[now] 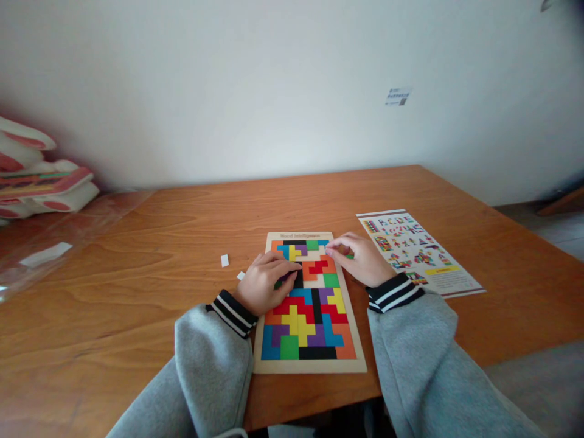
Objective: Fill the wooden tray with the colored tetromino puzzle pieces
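Note:
A wooden puzzle board (310, 366) lies flat in front of me, filled with coloured block pieces; pale bare wood shows in its upper half. My left hand (267, 283) rests over the board's left side, thumb and index close together at a black puzzle piece (298, 280). Whether that piece is lifted I cannot tell. Over the upper right edge, my right hand (360, 257) has thumb and fingers pinched together; what is between them is too small to make out. A bit of a green piece (350, 257) shows beneath this hand. Red and orange pieces (318, 267) lie between the hands.
A printed pattern sheet (438, 267) lies to the right on the wooden table (182, 243). Small white scraps (224, 260) are left of the board. Clear plastic (100, 222) and a red-and-white figure (45, 176) occupy the far left. A wall (250, 91) stands behind.

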### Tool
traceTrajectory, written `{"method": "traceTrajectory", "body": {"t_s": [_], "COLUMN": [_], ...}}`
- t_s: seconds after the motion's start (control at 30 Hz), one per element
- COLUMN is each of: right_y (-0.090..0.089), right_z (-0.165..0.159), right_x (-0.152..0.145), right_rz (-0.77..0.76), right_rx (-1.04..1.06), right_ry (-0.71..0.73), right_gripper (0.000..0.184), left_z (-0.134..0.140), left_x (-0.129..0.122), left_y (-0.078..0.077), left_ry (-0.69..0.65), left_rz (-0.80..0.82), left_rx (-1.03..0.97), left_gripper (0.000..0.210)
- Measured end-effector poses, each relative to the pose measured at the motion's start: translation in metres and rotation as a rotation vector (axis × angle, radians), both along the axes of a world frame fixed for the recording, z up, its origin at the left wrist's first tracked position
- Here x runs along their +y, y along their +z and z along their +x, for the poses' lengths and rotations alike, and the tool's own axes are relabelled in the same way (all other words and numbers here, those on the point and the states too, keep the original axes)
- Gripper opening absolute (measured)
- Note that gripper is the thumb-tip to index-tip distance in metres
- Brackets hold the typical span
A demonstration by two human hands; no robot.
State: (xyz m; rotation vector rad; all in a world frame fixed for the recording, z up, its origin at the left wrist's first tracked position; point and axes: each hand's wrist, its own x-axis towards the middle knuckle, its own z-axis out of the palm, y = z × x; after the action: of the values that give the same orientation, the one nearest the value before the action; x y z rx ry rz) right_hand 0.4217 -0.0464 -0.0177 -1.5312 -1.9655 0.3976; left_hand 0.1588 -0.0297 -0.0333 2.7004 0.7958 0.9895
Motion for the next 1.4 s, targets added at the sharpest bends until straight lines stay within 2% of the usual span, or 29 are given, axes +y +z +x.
{"method": "traceTrajectory", "body": {"t_s": [0.1,0.2,0.33,0.43,0.53,0.67,0.77,0.87,1.03,1.4], "right_y": [0.002,0.004,0.001,-0.004,-0.005,0.001,0.003,0.0,-0.007,-0.014], "right_z": [0.002,0.019,0.056,0.073,0.066,0.035,0.026,0.037,0.059,0.058], "right_x": [0.0,-0.001,-0.006,-0.01,-0.012,-0.012,-0.012,-0.014,-0.017,-0.015], "right_rz": [-0.009,-0.059,-0.162,-0.185,-0.14,-0.041,-0.037,-0.065,-0.145,-0.195], "right_rx": [-0.016,-0.011,-0.002,0.019,0.045,0.063,0.032,0.002,0.035,0.049], "right_ry": [-0.003,-0.028,-0.08,-0.1,-0.086,0.011,0.051,-0.002,-0.058,-0.135], "right_gripper": [0.017,0.018,0.032,0.042,0.043,0.033,0.025,0.022,0.036,0.032], "left_z": [0.0,0.0,0.0,0.0,0.001,0.001,0.0,0.0,0.0,0.0], "left_x": [0.0,0.0,0.0,0.0,0.0,0.0,0.0,0.0,0.0,0.0], "left_y": [0.002,0.003,0.004,0.003,0.002,0.002,0.004,0.005,0.004,0.004], "left_ry": [-0.011,-0.026,-0.028,-0.028,-0.034,-0.045,-0.053,-0.061,-0.065,-0.065], "left_rz": [-0.013,-0.019,-0.009,-0.009,-0.023,-0.051,-0.065,-0.064,-0.039,-0.064], "left_rx": [-0.003,-0.01,-0.017,-0.025,-0.023,-0.013,-0.008,-0.004,0.003,0.003], "left_gripper": [0.018,0.018,0.017,0.017,0.018,0.019,0.02,0.02,0.021,0.021]}}
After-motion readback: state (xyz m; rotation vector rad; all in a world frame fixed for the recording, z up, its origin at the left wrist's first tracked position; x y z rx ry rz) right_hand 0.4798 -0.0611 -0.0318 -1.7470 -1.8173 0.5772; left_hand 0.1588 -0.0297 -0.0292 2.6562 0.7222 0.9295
